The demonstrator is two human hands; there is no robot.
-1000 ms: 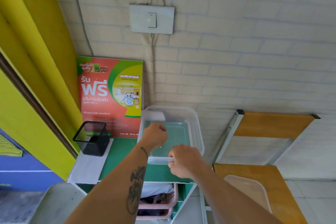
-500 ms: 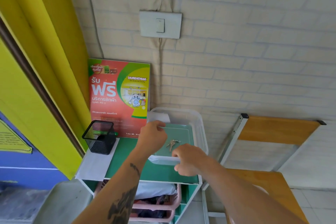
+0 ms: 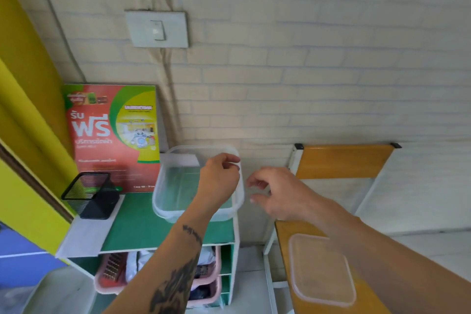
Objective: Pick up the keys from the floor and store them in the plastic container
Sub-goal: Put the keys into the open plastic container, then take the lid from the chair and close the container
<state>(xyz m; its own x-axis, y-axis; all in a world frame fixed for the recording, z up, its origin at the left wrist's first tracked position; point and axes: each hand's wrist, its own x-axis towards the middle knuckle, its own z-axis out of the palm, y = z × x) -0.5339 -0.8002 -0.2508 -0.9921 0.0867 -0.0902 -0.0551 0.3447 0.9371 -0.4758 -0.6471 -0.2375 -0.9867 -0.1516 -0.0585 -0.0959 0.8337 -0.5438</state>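
The clear plastic container [image 3: 160, 186] stands on the green top of a small shelf unit [image 3: 142, 227], against the brick wall. My left hand [image 3: 219, 181] hovers over the container's right half, fingers loosely curled and nothing in them. My right hand [image 3: 275, 194] is just right of the container, off its rim, fingers spread and empty. I see no keys; my left hand and forearm hide that part of the container's floor.
A clear lid [image 3: 321, 270] lies on a wooden chair seat [image 3: 285, 234] to the right. A black mesh pen holder [image 3: 91, 196] and a red-green poster [image 3: 114, 135] stand left of the container. Pink baskets [image 3: 209, 288] fill the shelves below.
The keys lay in the container half a second ago. My right hand has let go of the container's front rim and moved right. My left hand lifted and shifted right.
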